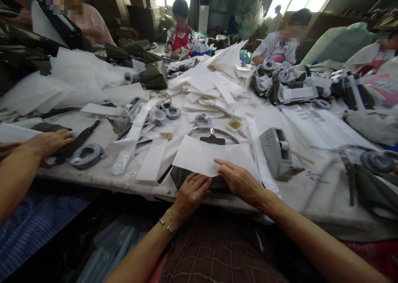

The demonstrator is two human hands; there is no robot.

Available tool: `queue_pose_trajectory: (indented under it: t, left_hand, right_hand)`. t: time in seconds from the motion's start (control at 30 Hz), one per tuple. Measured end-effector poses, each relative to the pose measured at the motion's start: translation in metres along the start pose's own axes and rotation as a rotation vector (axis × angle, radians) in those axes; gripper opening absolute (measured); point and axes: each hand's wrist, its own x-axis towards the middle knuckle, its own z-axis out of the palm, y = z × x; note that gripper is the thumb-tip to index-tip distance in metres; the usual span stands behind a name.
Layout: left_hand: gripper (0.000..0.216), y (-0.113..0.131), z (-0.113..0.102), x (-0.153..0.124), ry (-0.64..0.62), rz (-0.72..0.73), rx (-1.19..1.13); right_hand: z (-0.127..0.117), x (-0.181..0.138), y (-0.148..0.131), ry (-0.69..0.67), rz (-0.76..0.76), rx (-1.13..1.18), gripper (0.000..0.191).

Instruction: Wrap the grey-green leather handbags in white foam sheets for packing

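A dark olive handbag [183,176] lies in front of me at the table's near edge. A white sheet [214,152] covers most of it. The bag's handle loop and a dark tab with a metal clasp [212,138] show beyond the sheet. My left hand [193,190] rests on the bag at the sheet's near edge, its fingers extended close together. My right hand [241,182] touches the sheet's near right part, index finger stretched out over it and the other fingers bent. Its thumb is hidden.
A grey tape dispenser [276,152] stands at right, with a small dish [234,124] and a wrapped strap coil [202,120] beyond the bag. White sheets [214,86] are piled mid-table. A co-worker's hand [46,144] is at left. Other people work across the table.
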Motion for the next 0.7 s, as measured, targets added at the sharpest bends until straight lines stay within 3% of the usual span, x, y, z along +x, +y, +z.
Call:
queue_pose_trajectory:
  t: [0.1,0.23,0.47,0.57,0.7]
  left_hand:
    - [0.027,-0.001,0.001,-0.001,-0.008,0.003,0.009]
    - [0.026,-0.001,-0.002,-0.003,0.011,0.019,0.002]
    - [0.023,0.025,-0.048,0.017,0.045,0.104,-0.06]
    - [0.035,0.028,-0.056,0.033,-0.098,0.116,0.072]
    - [0.032,0.012,-0.043,0.038,-0.284,0.005,0.242]
  right_hand:
    - [0.002,-0.001,-0.001,-0.08,-0.077,-0.024,0.024]
    - [0.001,0.001,-0.007,-0.15,-0.056,-0.117,0.028]
    - [-0.001,-0.005,-0.01,-0.174,-0.125,-0.111,0.034]
    - [0.006,-0.012,-0.004,-0.091,-0.153,-0.063,0.034]
    - [0.007,-0.017,-0.002,-0.024,-0.101,-0.001,0.031]
